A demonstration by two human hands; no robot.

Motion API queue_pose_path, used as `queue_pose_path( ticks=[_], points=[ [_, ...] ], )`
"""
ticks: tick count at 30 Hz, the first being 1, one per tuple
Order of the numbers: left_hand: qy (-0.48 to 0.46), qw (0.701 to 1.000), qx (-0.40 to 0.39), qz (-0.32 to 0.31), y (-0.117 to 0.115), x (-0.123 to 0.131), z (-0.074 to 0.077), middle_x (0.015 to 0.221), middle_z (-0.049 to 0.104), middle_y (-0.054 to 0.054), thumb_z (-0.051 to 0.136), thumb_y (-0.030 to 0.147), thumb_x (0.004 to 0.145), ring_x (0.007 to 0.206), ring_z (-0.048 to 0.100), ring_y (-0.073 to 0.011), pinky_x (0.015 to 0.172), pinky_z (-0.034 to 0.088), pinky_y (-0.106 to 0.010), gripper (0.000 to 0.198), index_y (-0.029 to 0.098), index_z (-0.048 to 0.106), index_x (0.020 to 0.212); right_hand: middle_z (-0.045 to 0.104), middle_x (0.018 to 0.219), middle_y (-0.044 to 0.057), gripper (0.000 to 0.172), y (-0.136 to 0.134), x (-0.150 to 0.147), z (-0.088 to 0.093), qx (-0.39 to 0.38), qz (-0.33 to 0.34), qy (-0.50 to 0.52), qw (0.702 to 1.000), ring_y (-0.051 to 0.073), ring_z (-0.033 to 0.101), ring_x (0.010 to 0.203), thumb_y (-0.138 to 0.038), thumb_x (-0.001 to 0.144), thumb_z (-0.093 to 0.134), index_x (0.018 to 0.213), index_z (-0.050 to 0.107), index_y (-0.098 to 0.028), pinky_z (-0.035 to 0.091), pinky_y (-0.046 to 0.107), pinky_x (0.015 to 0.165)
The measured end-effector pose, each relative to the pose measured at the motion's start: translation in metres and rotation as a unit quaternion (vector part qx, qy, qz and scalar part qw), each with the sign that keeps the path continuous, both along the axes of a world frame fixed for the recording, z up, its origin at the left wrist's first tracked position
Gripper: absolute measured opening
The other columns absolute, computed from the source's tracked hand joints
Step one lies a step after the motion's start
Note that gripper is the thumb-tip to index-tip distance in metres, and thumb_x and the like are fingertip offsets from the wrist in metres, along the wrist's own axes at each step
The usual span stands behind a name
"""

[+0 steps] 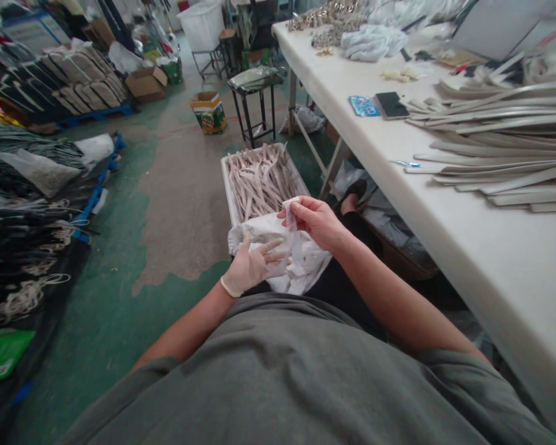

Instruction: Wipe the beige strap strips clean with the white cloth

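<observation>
Workshop or small factory: long worktable heaped with pale flat strips; bundled goods stacked on blue pallet; worn green floor; open cardboard box; metal fittings, perhaps clasps, blurred at table's far end.

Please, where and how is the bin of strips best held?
I would grip the bin two-handed by its long side rims, coming from left and right: they look exposed beside the strips, while the white sheet hides the near end.
</observation>
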State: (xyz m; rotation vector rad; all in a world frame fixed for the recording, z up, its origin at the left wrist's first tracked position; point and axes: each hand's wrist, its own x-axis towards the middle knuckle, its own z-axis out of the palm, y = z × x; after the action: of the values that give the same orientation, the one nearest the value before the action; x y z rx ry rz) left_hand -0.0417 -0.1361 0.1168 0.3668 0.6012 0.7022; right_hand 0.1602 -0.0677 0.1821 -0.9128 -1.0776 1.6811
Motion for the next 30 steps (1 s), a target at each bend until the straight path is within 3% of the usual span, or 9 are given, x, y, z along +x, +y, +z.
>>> queue_pose_path(
  ticks=[3, 7, 12, 15, 19, 24, 28, 30],
  points=[
    [-0.063, 0.995, -0.042, -0.07, -0.001, 0.009, 0.008, 0.114, 0.07, -0.024, 0.035, 0.07, 0.096, 0.107, 0.069, -0.036, 0.097, 0.048, -0.052, 0.079, 0.006, 0.052, 0.139, 0.076, 0.08, 0.002, 0.041, 0.007, 0.002, -0.006, 0.019, -0.02, -0.005, 1.0, 0.011, 0.066, 0.064, -0.056, 0.072, 0.081, 0.083, 0.067, -0.018, 0.053, 0.022, 0.058],
    [-0.027, 0.994, -0.053, -0.086, -0.016, 0.017, 0.012, 0.096, 0.074, -0.012, 0.055, 0.046, 0.098, 0.087, 0.073, -0.0239, 0.089, 0.052, -0.037, 0.048, 0.012, 0.059, 0.132, 0.076, 0.081, 0.002, 0.039, 0.015, 0.009, -0.021, 0.012, -0.066, 0.0, 0.998, 0.011, 0.066, 0.063, -0.055, 0.077, 0.079, 0.086, 0.066, -0.019, 0.053, 0.022, 0.059],
    [0.001, 0.996, -0.041, -0.081, -0.028, 0.023, 0.016, 0.081, 0.071, -0.004, 0.082, 0.028, 0.078, 0.071, 0.069, -0.0166, 0.075, 0.054, -0.029, 0.038, 0.015, 0.066, 0.11, 0.075, 0.082, 0.001, 0.034, 0.024, 0.014, -0.034, -0.001, -0.095, 0.006, 0.995, 0.011, 0.067, 0.065, -0.052, 0.084, 0.075, 0.089, 0.064, -0.02, 0.055, 0.022, 0.061],
    [-0.006, 0.993, -0.051, -0.105, -0.03, 0.029, 0.016, 0.073, 0.066, 0.0, 0.088, 0.031, 0.07, 0.062, 0.063, -0.012, 0.067, 0.053, -0.025, 0.042, 0.014, 0.065, 0.101, 0.075, 0.083, 0.001, 0.034, 0.027, 0.013, -0.039, -0.003, -0.1, 0.009, 0.995, 0.011, 0.068, 0.067, -0.052, 0.085, 0.074, 0.091, 0.064, -0.02, 0.054, 0.022, 0.06],
    [-0.012, 0.988, -0.081, -0.133, -0.032, 0.039, 0.015, 0.07, 0.063, 0.002, 0.091, 0.032, 0.066, 0.062, 0.061, -0.0112, 0.076, 0.057, -0.03, 0.043, 0.015, 0.064, 0.095, 0.074, 0.081, -0.001, 0.035, 0.028, 0.009, -0.042, 0.008, -0.104, 0.019, 0.994, 0.011, 0.068, 0.065, -0.053, 0.085, 0.073, 0.092, 0.063, -0.02, 0.053, 0.021, 0.057],
    [0.028, 0.985, -0.092, -0.142, -0.031, 0.053, 0.014, 0.064, 0.058, 0.003, 0.092, 0.027, 0.064, 0.059, 0.059, -0.0101, 0.071, 0.056, -0.027, 0.035, 0.014, 0.065, 0.081, 0.072, 0.077, -0.003, 0.037, 0.027, 0.002, -0.043, 0.019, -0.103, 0.031, 0.994, 0.01, 0.066, 0.062, -0.056, 0.084, 0.072, 0.091, 0.061, -0.021, 0.052, 0.02, 0.056],
    [0.108, 0.984, -0.064, -0.127, -0.028, 0.059, 0.011, 0.083, 0.068, -0.005, 0.094, 0.028, 0.06, 0.079, 0.066, -0.0157, 0.079, 0.054, -0.028, 0.036, 0.013, 0.068, 0.08, 0.073, 0.079, -0.002, 0.039, 0.031, 0.005, -0.045, 0.013, -0.109, 0.05, 0.993, 0.01, 0.065, 0.062, -0.056, 0.08, 0.076, 0.091, 0.062, -0.021, 0.051, 0.02, 0.057],
    [0.138, 0.981, -0.048, -0.128, -0.03, 0.06, 0.012, 0.086, 0.069, -0.006, 0.095, 0.032, 0.057, 0.079, 0.065, -0.0156, 0.076, 0.051, -0.025, 0.04, 0.012, 0.068, 0.079, 0.074, 0.078, -0.001, 0.039, 0.031, 0.008, -0.043, 0.003, -0.118, 0.046, 0.992, 0.011, 0.064, 0.062, -0.055, 0.078, 0.077, 0.091, 0.063, -0.022, 0.05, 0.021, 0.057]
  ],
)
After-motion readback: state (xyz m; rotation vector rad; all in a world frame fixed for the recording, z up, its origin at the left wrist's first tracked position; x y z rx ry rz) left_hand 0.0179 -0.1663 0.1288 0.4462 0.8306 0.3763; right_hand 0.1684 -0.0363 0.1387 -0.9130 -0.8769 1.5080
